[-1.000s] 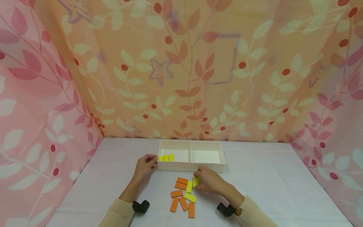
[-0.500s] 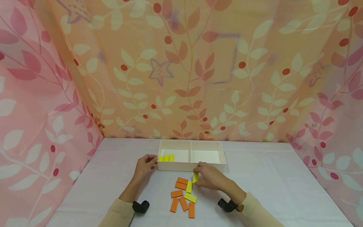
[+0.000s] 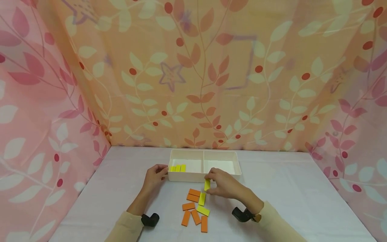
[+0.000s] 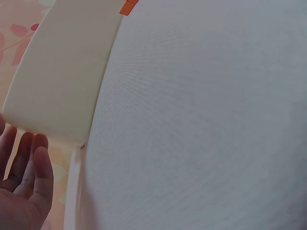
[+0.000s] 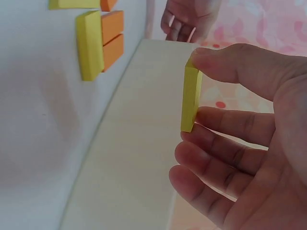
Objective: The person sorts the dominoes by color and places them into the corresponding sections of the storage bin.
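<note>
Thumb and fingertips of my right hand pinch a yellow domino block by its two ends, in front of the box's near wall. My left hand is at the left end of the white two-compartment box; in the left wrist view its fingers touch the end wall. Several yellow blocks stand in a row in the left compartment's near left corner. On the cloth in front lie two more yellow blocks, one upright in line and one slanted.
Several orange blocks lie left of and nearer than the yellow ones. A divider splits the box. White cloth covers the table, with patterned curtains behind and at both sides. Each wrist wears a black camera.
My right hand has moved forward toward the box and slightly left, carrying the pinched yellow domino block away from the others. My left hand has stayed at the box's left end.
</note>
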A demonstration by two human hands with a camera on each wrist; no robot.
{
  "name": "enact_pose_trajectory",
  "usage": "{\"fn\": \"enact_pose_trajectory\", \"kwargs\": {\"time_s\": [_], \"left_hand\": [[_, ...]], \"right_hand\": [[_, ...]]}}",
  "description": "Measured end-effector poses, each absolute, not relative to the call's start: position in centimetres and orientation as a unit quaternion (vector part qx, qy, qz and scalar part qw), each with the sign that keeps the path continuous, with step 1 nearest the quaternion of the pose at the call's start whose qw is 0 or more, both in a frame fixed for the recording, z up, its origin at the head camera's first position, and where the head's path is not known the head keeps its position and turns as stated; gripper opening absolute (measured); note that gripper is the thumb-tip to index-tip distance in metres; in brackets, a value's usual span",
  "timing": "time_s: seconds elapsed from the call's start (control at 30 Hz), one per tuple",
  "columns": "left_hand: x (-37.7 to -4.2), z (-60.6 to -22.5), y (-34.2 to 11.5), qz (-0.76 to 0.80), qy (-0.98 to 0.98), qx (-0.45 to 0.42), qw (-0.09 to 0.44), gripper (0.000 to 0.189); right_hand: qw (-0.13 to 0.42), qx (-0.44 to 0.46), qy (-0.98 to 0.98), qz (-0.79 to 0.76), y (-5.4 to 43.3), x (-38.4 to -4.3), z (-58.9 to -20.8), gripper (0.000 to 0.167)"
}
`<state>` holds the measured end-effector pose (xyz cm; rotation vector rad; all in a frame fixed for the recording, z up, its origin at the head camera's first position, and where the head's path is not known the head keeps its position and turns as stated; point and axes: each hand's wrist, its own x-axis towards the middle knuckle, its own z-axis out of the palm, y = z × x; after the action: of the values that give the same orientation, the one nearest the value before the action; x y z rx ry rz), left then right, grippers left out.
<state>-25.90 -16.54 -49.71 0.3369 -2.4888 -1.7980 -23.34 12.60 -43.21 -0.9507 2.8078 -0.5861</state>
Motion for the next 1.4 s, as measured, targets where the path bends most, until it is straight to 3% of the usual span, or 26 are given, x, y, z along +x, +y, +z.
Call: {"fn": "enact_pose_trajectory", "kwargs": {"time_s": [0.43, 0.83, 1.4], "left_hand": [[-25.9, -49.5, -16.7, -0.588, -0.802, 0.103, 0.028, 0.026], [-25.9, -49.5, -16.7, -0.588, -0.801, 0.115, 0.013, 0.026], [-25.8, -49.4, -16.6, -0.59, -0.799, 0.12, 0.009, 0.026]], "right_hand": [[0.058, -0.321, 0.925, -0.194, 12.1, -24.2, -41.8, 0.044], [0.017, -0.358, 0.915, -0.185, 11.9, -25.0, -40.7, 0.041], [0.032, -0.352, 0.913, -0.205, 10.7, -27.6, -40.1, 0.042]]}}
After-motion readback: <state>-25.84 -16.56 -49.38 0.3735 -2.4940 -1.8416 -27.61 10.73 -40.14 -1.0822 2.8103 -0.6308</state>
